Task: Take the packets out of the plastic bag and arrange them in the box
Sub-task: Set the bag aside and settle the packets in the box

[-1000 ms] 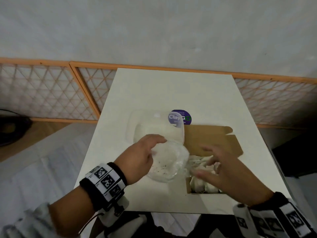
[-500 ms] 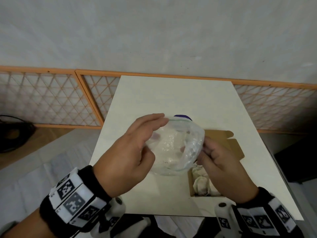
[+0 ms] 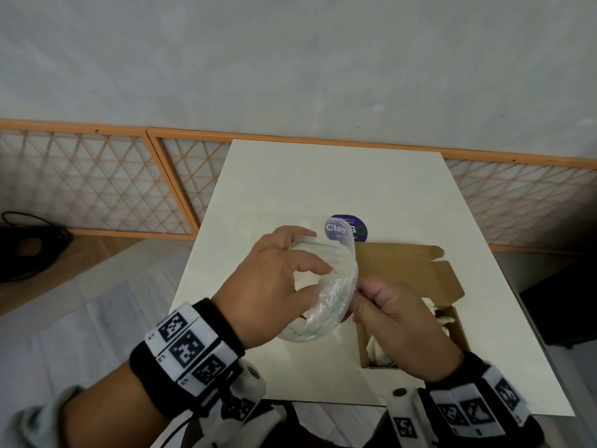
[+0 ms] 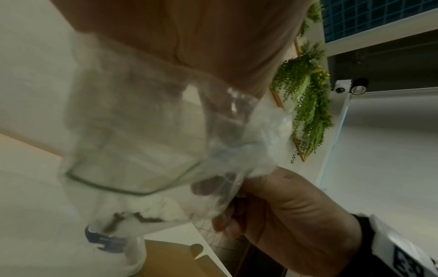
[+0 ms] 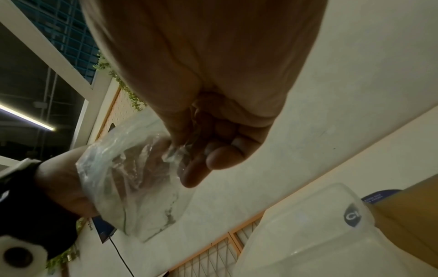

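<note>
holding the plastic bag point(image 3: 336, 286) between left hand point(image 3: 271, 286) and right hand point(image 3: 397, 324), hiding the box point(image 3: 458, 331).

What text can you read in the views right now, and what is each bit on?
"Clay": white letters on the purple round sticker on the table, head view; green letters after it are partly hidden by the plastic bag.
Small print on the sticker: too small to read.
"Cl": the same sticker seen through clear plastic, right wrist view.
Wristband markers: patterns, no words.
</note>
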A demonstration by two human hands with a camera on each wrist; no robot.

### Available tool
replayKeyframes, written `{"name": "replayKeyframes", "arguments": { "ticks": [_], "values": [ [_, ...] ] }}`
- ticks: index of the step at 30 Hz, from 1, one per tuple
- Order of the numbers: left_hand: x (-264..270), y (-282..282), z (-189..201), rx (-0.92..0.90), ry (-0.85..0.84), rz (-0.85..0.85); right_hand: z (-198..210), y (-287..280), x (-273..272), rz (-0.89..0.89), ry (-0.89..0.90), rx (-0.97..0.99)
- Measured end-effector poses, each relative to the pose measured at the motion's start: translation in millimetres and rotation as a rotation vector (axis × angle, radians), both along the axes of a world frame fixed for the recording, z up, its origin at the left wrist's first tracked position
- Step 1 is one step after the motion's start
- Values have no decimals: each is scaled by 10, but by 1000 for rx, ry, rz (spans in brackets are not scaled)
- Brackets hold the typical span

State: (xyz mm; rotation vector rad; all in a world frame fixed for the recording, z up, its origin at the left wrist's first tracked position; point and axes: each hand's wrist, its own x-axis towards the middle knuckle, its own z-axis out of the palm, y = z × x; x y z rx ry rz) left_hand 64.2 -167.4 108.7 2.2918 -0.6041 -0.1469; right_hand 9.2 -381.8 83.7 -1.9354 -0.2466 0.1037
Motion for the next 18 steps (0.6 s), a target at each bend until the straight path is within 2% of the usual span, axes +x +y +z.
{"name": "replayKeyframes", "arguments": {
  "ticks": [3,6,13,18],
  "values": [
    [61,-6,-62,41,23,32,-123,15,29,-3,43,-10],
    [156,79,-125,70,162,109,-326,-35,76,-53,118,-38],
    [255,171,-232,-187,381,233,-875,-121,119,-98,402,-51],
    [246,157,-281,-396,635,236,-1039,-65,95,-113,437,-320]
  ]
}}
